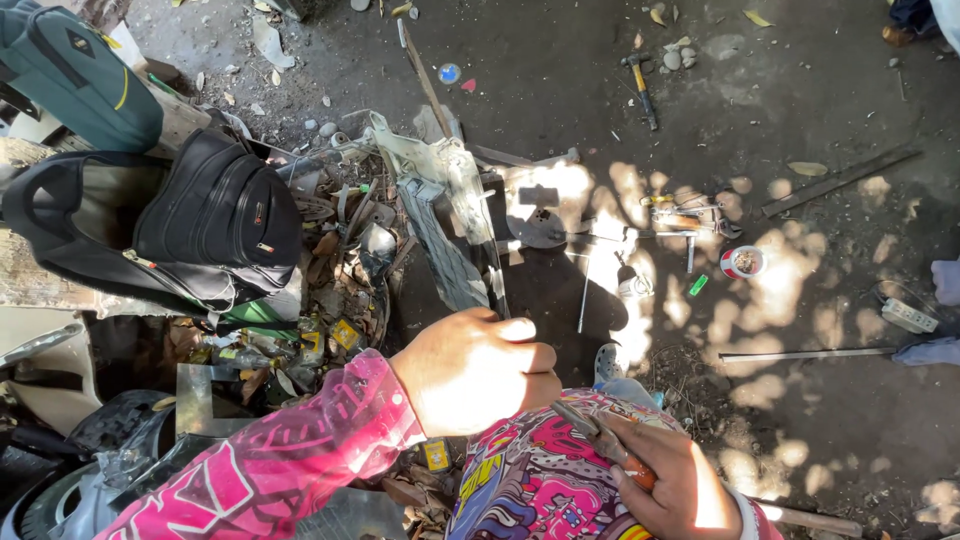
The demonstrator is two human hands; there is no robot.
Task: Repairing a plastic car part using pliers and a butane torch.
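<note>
Left hand (475,368) fisted around lower edge of metal sheet (450,225), which stands just right of black backpack (215,215). Right hand (672,482), below the sheet, fingers clamped on pliers (600,440).

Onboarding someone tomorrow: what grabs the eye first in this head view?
The left hand, in a bright pink patterned sleeve, closed around the lower end of a grey metal strip at centre. Below right, the right hand grips orange-handled pliers. Upper left, a black fabric backpack lies on a scrap pile; a yellow-handled hammer lies on the dark ground at the top.
</note>
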